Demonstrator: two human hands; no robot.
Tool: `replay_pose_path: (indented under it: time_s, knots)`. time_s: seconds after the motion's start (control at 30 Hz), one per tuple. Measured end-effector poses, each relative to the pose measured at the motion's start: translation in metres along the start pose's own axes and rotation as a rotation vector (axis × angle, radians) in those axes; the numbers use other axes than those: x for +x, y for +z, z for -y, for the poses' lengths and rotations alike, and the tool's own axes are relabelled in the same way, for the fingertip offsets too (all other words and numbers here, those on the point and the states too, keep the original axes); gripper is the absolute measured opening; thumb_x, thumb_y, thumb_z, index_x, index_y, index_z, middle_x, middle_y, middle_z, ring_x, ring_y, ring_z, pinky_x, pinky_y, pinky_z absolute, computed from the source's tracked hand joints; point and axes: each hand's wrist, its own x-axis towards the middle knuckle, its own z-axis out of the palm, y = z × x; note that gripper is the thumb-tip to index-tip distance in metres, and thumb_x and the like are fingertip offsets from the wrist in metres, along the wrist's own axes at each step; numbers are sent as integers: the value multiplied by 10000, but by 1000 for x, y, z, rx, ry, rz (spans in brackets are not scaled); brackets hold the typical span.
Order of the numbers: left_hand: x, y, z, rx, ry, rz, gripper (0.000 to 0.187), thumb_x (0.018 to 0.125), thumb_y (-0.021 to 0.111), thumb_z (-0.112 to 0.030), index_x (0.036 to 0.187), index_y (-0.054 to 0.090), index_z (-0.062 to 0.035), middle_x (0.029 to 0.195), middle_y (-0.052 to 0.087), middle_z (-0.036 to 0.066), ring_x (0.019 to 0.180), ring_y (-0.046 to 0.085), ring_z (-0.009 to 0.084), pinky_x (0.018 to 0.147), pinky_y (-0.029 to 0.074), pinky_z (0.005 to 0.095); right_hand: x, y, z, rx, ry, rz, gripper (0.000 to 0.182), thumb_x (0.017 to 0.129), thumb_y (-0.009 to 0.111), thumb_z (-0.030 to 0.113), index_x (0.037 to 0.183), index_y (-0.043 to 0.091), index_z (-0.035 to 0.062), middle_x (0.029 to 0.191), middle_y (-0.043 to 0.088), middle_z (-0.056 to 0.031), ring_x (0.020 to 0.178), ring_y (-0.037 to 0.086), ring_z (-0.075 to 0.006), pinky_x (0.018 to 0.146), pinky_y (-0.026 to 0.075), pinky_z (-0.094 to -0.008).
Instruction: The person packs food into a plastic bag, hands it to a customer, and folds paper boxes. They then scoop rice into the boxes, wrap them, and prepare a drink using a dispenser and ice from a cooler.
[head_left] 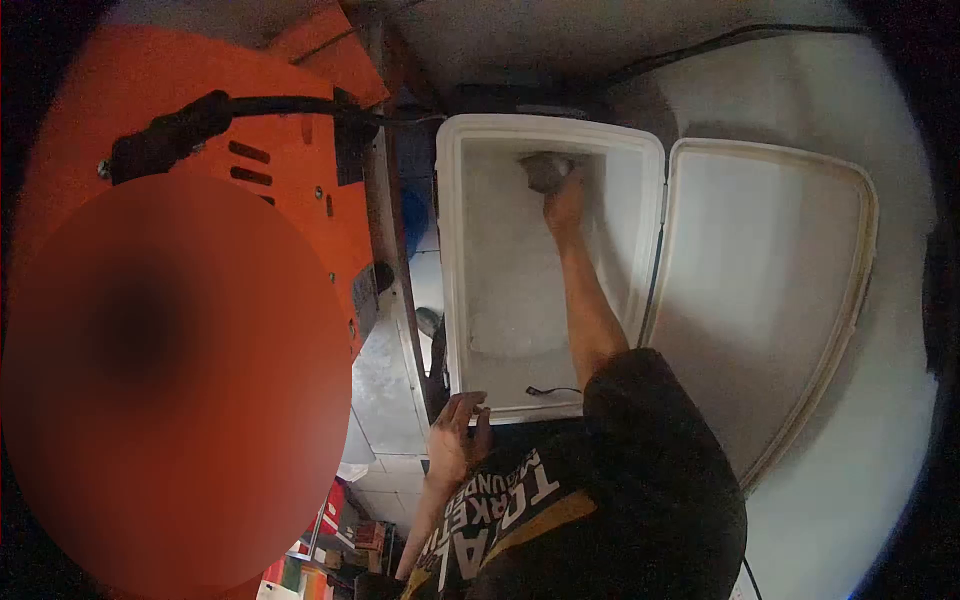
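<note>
A white cooler box stands in front of me, and its lid is swung open to the right. Deep in the box, near the far wall, my right hand is closed around a dark grey scoop-like thing; its exact kind is hard to make out. Below it the inside of the box looks pale and frosty. My left hand touches the near left corner of the rim, thumb and fingers apart. A thin black cord or strap lies inside near the front edge.
A large orange metal machine with slots fills the left, with a thick black cable on it. A blurred oval hides part of it. Pale floor tiles show between machine and box. Red packages lie at lower left.
</note>
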Motion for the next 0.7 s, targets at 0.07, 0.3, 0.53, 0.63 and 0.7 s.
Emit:
replay_pose_path:
  time_s: [0.07,0.3,0.53,0.63,0.7]
  knots:
    - [1,2,2,25,13,3,253,848,648,8,1098,626,-18,1018,672,175,851,703,330,724,569,408,4,14,-18,32,-120,104,555,882,567,-17,1374,330,-118,1176,583,-347,1151,574,-471,997,471,-482]
    - [4,8,3,-66,33,-18,209,883,622,35,1088,626,-5,1022,669,169,805,699,291,703,561,371,45,47,-46,-506,-314,626,443,943,505,149,1338,497,-52,1227,611,-292,1140,586,-442,1002,479,-461]
    - [11,10,-9,-28,72,-22,230,870,625,26,1097,622,-13,1003,667,173,826,698,345,703,577,390,40,40,-10,-228,-10,684,512,932,579,250,1375,506,2,1304,605,-237,1169,593,-379,1005,460,-416]
    - [10,9,-8,-33,76,-65,229,873,624,24,1099,623,-13,997,669,170,804,695,331,699,575,390,34,7,7,133,-154,689,487,959,553,305,1341,554,1,1225,646,-201,1099,609,-324,940,472,-393]
    - [7,7,-7,-22,67,-93,219,878,620,22,1095,623,-12,996,673,167,796,695,313,692,571,389,35,0,2,334,6,686,461,972,538,318,1304,589,4,1131,667,-170,1011,607,-277,871,479,-374]
